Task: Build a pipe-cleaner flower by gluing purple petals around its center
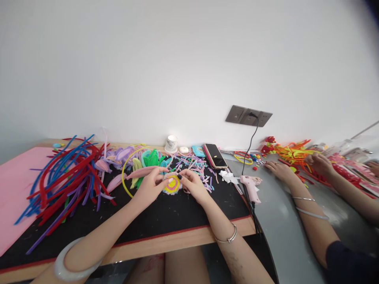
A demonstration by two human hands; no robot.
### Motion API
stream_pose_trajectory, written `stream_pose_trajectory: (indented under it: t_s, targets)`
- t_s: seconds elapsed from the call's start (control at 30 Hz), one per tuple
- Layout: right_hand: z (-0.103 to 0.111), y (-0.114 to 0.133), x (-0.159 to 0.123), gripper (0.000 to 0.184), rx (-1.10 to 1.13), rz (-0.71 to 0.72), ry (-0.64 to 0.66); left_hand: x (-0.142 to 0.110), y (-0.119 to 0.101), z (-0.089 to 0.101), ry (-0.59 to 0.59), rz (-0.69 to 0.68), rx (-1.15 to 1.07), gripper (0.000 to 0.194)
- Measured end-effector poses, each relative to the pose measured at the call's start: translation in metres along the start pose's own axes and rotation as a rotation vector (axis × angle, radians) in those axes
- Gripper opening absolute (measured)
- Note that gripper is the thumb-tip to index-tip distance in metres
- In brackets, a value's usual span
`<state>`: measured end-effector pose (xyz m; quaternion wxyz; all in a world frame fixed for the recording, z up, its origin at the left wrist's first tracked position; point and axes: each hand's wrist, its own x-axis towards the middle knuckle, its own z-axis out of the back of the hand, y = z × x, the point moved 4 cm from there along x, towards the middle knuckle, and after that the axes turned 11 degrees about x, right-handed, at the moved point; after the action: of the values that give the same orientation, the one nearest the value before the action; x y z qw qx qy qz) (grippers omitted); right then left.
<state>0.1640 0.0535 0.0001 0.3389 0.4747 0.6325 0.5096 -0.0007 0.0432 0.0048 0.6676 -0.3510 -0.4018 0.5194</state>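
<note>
Between my two hands is a round, fuzzy disc (pixel 172 186) with yellow and pink rings and a pale edge, seemingly coiled from pipe cleaners. My left hand (pixel 150 188) grips its left edge, thumb and fingers closed together. From the other side, my right hand (pixel 193 185) pinches the upper right edge. A long yellow pipe cleaner (pixel 123 179) curves up just left of my left hand. Pink petal-like loops (pixel 142 172) lie behind that hand, beside green leaf shapes (pixel 152 157). Short cut pieces of pastel pipe cleaner (pixel 204 173) are scattered behind my right hand.
Red, blue and purple pipe cleaners (pixel 71 177) heap on the left, by a pink sheet (pixel 20 189). A paper cup (pixel 171 143), phone (pixel 215 156) and pink glue gun (pixel 251 188) with a plugged-in cord stand around. Another person's hands (pixel 280 171) work at the right.
</note>
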Motion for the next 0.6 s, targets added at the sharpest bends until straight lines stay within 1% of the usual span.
stream_pose_trajectory:
  t_s: [0.07, 0.13, 0.23, 0.33, 0.6]
  targets:
    - [-0.0031, 0.0019, -0.0011, 0.031, -0.077, 0.016, 0.016, -0.0007, -0.0008, -0.0015, 0.024, -0.023, 0.047, 0.023]
    - [-0.0049, 0.0037, -0.0021, 0.03, -0.12, 0.032, 0.011, -0.0008, -0.0005, -0.0023, 0.033, -0.05, 0.077, 0.02]
    - [-0.0047, 0.0045, -0.0026, 0.028, -0.139, 0.051, -0.014, 0.0, 0.0015, -0.002, 0.008, -0.063, 0.057, 0.021]
    - [-0.0036, 0.0024, -0.0022, 0.026, -0.149, 0.062, -0.019, 0.0005, 0.0035, -0.0015, -0.017, -0.043, 0.035, 0.022]
    - [-0.0039, 0.0, -0.0022, 0.029, -0.165, 0.065, -0.013, 0.0004, 0.0049, -0.0025, -0.011, -0.024, 0.044, 0.022]
